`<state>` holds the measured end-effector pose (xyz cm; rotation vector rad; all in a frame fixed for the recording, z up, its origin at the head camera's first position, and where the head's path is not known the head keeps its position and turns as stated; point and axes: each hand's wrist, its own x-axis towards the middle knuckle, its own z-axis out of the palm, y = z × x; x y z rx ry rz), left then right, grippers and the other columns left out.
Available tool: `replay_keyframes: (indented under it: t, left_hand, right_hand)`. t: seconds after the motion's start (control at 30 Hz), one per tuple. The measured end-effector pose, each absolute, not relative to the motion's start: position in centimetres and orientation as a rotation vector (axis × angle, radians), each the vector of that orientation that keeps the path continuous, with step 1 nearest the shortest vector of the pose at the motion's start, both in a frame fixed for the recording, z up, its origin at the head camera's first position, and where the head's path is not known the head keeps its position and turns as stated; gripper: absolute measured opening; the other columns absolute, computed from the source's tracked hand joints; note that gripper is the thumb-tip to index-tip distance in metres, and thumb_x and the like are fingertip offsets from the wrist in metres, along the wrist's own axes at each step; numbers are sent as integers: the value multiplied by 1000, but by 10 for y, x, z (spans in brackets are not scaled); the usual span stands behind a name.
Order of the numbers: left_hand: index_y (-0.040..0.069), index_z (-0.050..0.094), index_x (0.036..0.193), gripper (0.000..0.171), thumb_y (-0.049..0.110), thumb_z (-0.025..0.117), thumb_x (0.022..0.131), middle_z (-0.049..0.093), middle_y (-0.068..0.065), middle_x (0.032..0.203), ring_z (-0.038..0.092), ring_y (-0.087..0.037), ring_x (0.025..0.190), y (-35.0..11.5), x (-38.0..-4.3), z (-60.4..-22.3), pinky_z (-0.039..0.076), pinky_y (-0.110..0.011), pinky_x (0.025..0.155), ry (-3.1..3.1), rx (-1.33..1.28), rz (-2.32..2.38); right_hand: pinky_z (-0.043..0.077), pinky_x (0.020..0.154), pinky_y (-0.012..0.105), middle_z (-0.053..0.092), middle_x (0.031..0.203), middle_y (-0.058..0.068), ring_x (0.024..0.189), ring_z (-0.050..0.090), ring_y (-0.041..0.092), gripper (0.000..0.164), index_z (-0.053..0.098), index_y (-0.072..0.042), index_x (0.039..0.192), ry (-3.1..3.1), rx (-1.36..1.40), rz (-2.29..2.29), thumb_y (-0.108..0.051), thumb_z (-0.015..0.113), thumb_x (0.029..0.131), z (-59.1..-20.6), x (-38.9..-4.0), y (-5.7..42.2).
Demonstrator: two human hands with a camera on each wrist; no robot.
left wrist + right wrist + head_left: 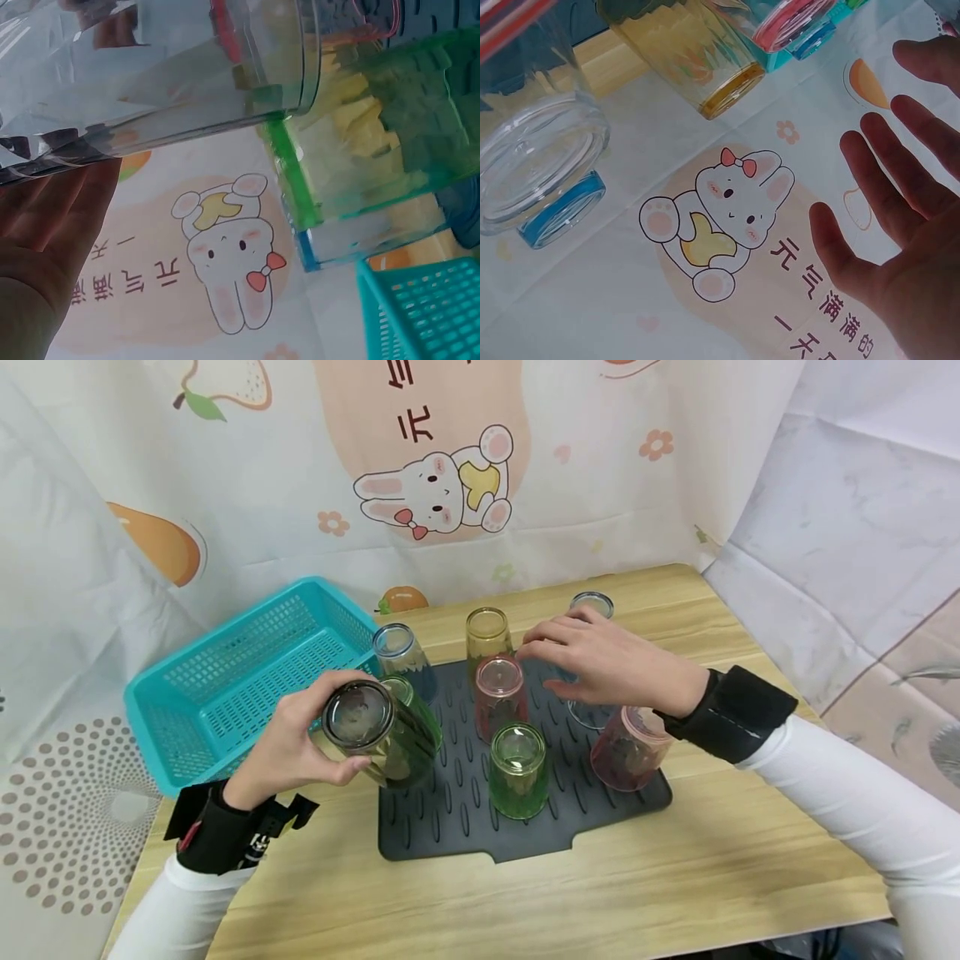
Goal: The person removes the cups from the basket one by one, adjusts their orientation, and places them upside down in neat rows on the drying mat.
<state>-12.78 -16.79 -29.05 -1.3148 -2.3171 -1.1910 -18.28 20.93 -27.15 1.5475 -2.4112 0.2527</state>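
My left hand [300, 735] grips a smoky grey drinking glass [362, 720], base up, at the mat's left edge. Its thumb is on the near side, and the fingers go behind the glass. The left wrist view shows the see-through wall of this glass [172, 90] close up, with a green glass [382, 135] beside it. My right hand [600, 660] hovers over the mat's right part with spread fingers, holding nothing. Partly hidden behind it stands a clear upturned glass [592, 603]. Whether the hand touches that glass cannot be told in the head view; the right wrist view shows them apart.
On the dark ribbed drying mat [468, 839] stand several upturned glasses, among them a yellow one [487, 628], a middle pink one [500, 689], a front green one [519, 777], a right pink one [626, 756] and a blue one [397, 647]. A turquoise basket [161, 739] sits left.
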Motion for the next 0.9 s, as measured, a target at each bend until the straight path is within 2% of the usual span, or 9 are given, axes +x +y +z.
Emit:
replay_keyframes:
  t: [0.33,0.57,0.9]
  left_hand:
    - [-5,48,131,68,40,70,86,60,-13,122,61,-17,105,-161,-116,-323,48,-24,91,-2268,-1373,-1282]
    - [0,48,133,66,38,73,85,60,-9,122,60,-16,107,-163,-102,-360,48,-24,91,-2402,-1238,-1371]
    - [2,48,133,68,18,80,76,60,-10,121,60,-14,107,-170,-95,-386,50,-23,87,-2462,-1117,-1392]
  right_hand:
    - [40,89,52,61,116,12,106,59,29,46,62,-7,120,-2439,1530,266,-12,81,78,-275,-183,210]
    - [39,89,53,61,116,12,106,58,29,46,62,-7,120,-2453,1525,274,-12,81,78,-279,-183,211]
    - [39,87,52,60,116,12,105,58,29,45,62,-7,119,-2442,1530,281,-12,81,78,-281,-184,210]
